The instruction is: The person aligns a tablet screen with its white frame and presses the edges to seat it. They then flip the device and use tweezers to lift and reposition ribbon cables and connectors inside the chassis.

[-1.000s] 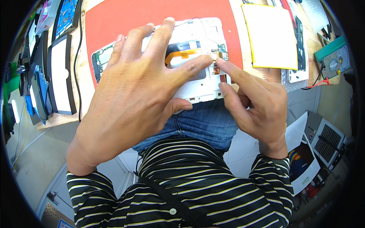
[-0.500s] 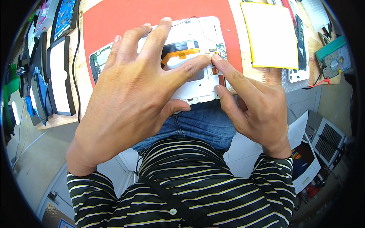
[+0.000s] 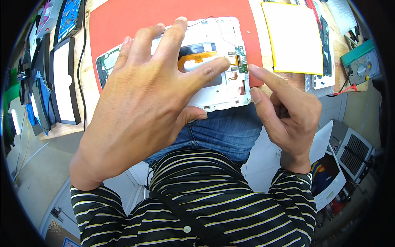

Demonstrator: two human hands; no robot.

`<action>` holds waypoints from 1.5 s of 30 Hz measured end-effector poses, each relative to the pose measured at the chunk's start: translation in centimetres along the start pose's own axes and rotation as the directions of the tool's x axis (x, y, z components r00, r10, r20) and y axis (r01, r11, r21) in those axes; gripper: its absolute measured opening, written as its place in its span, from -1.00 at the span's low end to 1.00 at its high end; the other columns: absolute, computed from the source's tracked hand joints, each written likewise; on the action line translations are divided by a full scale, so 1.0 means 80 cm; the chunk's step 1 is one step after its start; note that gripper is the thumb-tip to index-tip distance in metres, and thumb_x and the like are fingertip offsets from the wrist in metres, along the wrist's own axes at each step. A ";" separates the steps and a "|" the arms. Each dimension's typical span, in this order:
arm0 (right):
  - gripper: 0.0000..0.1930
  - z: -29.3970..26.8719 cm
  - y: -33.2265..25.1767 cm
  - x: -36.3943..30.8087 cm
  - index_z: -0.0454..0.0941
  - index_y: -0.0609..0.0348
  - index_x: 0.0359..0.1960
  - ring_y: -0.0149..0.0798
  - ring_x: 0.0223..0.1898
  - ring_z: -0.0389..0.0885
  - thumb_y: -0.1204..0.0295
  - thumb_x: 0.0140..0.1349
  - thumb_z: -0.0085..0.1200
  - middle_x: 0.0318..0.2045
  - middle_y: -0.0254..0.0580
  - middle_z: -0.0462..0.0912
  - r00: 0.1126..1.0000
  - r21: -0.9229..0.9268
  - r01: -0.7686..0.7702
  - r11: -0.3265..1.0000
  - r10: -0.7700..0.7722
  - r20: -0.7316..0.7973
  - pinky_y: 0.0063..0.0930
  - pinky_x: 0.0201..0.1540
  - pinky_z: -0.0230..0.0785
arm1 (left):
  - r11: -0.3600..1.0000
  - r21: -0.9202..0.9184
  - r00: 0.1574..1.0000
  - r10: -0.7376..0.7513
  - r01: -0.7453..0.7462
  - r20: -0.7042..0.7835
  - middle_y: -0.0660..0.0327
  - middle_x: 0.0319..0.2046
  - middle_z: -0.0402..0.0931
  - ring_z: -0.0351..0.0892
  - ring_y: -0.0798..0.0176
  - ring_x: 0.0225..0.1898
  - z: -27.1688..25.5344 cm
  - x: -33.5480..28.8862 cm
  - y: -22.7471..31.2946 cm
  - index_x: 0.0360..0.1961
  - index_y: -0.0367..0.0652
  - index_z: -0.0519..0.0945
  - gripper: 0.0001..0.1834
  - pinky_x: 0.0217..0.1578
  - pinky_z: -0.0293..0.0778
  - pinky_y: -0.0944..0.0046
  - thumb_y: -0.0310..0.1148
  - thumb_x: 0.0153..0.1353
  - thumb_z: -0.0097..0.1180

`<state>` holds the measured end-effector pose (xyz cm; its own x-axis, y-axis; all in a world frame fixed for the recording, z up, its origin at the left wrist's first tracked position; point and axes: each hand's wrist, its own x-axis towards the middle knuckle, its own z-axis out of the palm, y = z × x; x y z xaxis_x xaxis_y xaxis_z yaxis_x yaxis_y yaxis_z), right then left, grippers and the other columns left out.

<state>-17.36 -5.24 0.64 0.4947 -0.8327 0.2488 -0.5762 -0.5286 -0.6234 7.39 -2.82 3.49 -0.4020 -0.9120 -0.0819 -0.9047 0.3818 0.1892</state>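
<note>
An opened tablet [image 3: 212, 96], its white inner frame and green circuit board showing, lies on a red mat [image 3: 123, 18] at the table's near edge. Across it spreads my left hand [image 3: 142, 99], gripping it with fingertips by the far edge and the thumb at the near edge. Its index finger rests near an orange ribbon cable [image 3: 195, 58]. A small green board [image 3: 242, 57] sits at the tablet's right end. Just off that end is my right hand [image 3: 290, 109], index finger and thumb apart and nothing visible between them; its other fingers curl in.
A yellow-edged white pad [image 3: 292, 39] lies right of the mat, beside another device panel [image 3: 327, 57]. A green multimeter [image 3: 362, 61] with leads stands farther right. At left are a black cable [image 3: 83, 61], a white-and-black box [image 3: 65, 82] and a blue circuit board [image 3: 70, 18].
My right hand has moved right, off the tablet's right end, and its index fingertip has parted from my left index finger. The small green board now shows. My left hand stays nearly in place.
</note>
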 end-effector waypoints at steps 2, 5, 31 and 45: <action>-0.54 -0.003 0.000 -0.002 0.72 0.20 0.19 -0.60 -0.70 0.24 0.61 0.21 0.34 -0.71 -0.48 0.41 0.999 -0.016 -0.026 1.000 0.027 0.044 -0.54 -0.60 0.04 | 1.000 -0.024 1.000 -0.006 0.006 -0.003 -0.02 0.48 0.26 0.33 -0.24 0.38 0.001 0.001 0.000 0.36 0.55 0.56 -0.20 0.26 0.52 -0.14 0.00 -0.01 0.47; -0.52 -0.003 -0.002 -0.002 0.72 0.19 0.21 -0.58 -0.71 0.25 0.62 0.20 0.35 -0.70 -0.46 0.42 0.997 -0.028 -0.003 1.000 0.005 0.073 -0.52 -0.60 0.05 | 1.000 -0.025 1.000 0.000 0.000 -0.010 -0.02 0.48 0.26 0.33 -0.26 0.38 0.002 0.001 -0.001 0.37 0.56 0.56 -0.22 0.26 0.52 -0.16 0.04 0.02 0.43; -0.49 -0.001 0.005 -0.004 0.70 0.19 0.23 -0.59 -0.69 0.12 0.60 0.19 0.37 -0.71 -0.51 0.22 0.998 0.005 -0.026 1.000 0.026 0.054 -0.52 -0.59 -0.04 | 0.988 0.090 0.989 0.131 -0.125 -0.070 0.00 0.41 0.33 0.44 -0.12 0.28 -0.006 0.008 -0.002 0.37 0.65 0.55 -0.13 0.11 0.61 -0.03 -0.06 -0.07 0.52; -0.46 0.004 0.000 0.003 0.67 0.16 0.28 -0.57 -0.71 0.10 0.57 0.21 0.38 -0.74 -0.49 0.18 0.997 -0.011 -0.011 1.000 0.012 0.071 -0.48 -0.59 -0.05 | 0.983 0.183 0.994 -0.018 -0.002 0.107 0.00 0.41 0.34 0.45 -0.13 0.29 -0.011 0.010 0.006 0.39 0.66 0.52 -0.13 0.09 0.65 -0.03 -0.07 -0.04 0.51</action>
<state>-17.03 -5.42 0.46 0.5329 -0.8250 0.1883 -0.5889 -0.5214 -0.6176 6.76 -3.51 4.35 -0.3987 -0.8973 -0.1893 -0.9144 0.4048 0.0069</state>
